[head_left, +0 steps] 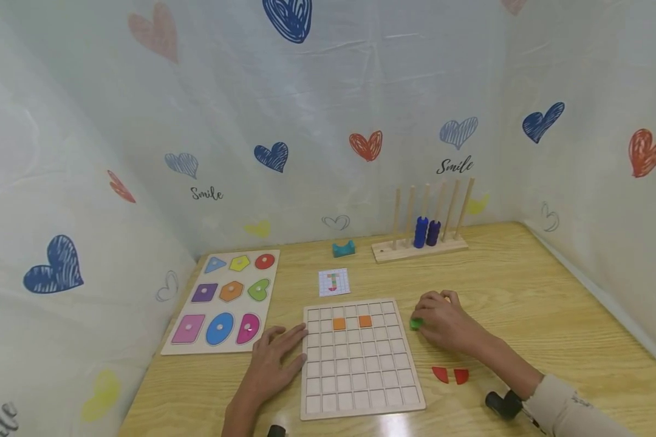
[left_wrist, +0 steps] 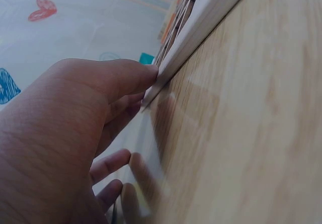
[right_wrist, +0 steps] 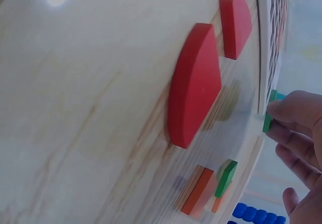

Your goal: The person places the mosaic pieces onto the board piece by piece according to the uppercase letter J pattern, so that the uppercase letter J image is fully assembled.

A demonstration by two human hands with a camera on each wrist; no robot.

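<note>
A wooden grid board [head_left: 363,388] lies on the table with two orange square tiles [head_left: 365,321] in its second row. At the board's left edge rests my left hand [head_left: 272,364], fingers extended, thumb against the side. My right hand [head_left: 443,320] is beyond the board's right edge and pinches a green tile [right_wrist: 269,117] between thumb and fingers. Below that hand lie two red quarter-circle pieces [head_left: 440,374]. An orange tile [right_wrist: 197,191] and another green tile [right_wrist: 226,178] show in the right wrist view; my right hand hides them in the head view.
Behind the board lies a pattern card [head_left: 334,282] with a J figure. A shape puzzle board [head_left: 221,301] is at the left. Farther back stand a teal curved block [head_left: 344,248] and a peg stand [head_left: 382,251] with blue and purple beads. Heart-printed sheeting surrounds the table.
</note>
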